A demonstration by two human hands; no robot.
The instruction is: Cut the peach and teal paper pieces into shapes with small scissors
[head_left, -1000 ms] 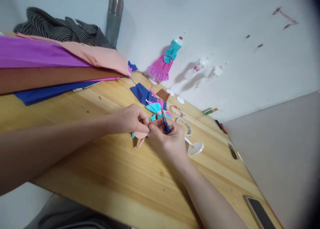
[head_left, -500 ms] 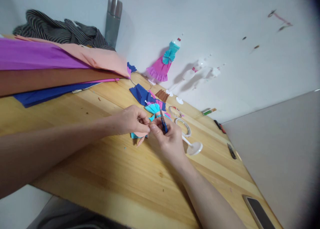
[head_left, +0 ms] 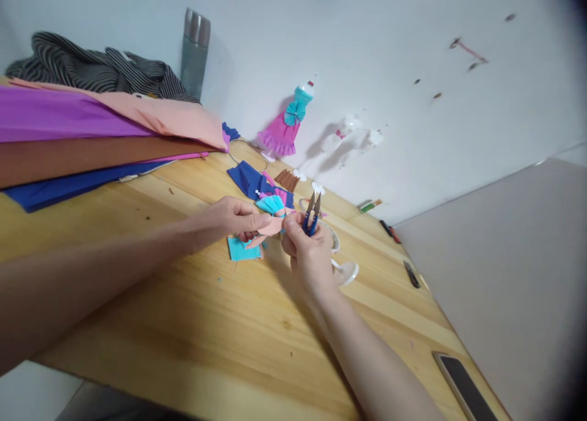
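My left hand [head_left: 236,218] pinches a strip of peach crepe paper [head_left: 271,226] just above the table. The strip's other end sits between the thumb and fingers of my right hand [head_left: 312,256]. Blue-handled thread snips [head_left: 312,216] are also gripped in my right hand, their blades pointing up and away. Beneath my left fingers lies a flat cyan paper piece [head_left: 244,249]. A gathered cyan paper piece [head_left: 271,204] is just beyond the strip. My right hand partly covers a roll of tape and a white stand [head_left: 347,273].
Blue paper [head_left: 250,179] and brown pleated paper [head_left: 288,180] lie farther back. A dressed doll form [head_left: 287,124] stands by the wall. Stacked coloured paper [head_left: 68,118], a striped cloth [head_left: 105,66] and a flask [head_left: 195,57] are left; a cutter [head_left: 411,274] and a phone [head_left: 465,384] are right.
My hands have drawn slightly apart, so the peach strip shows between them. The snips have turned, and both blades are now visible. The whole view has shifted a little.
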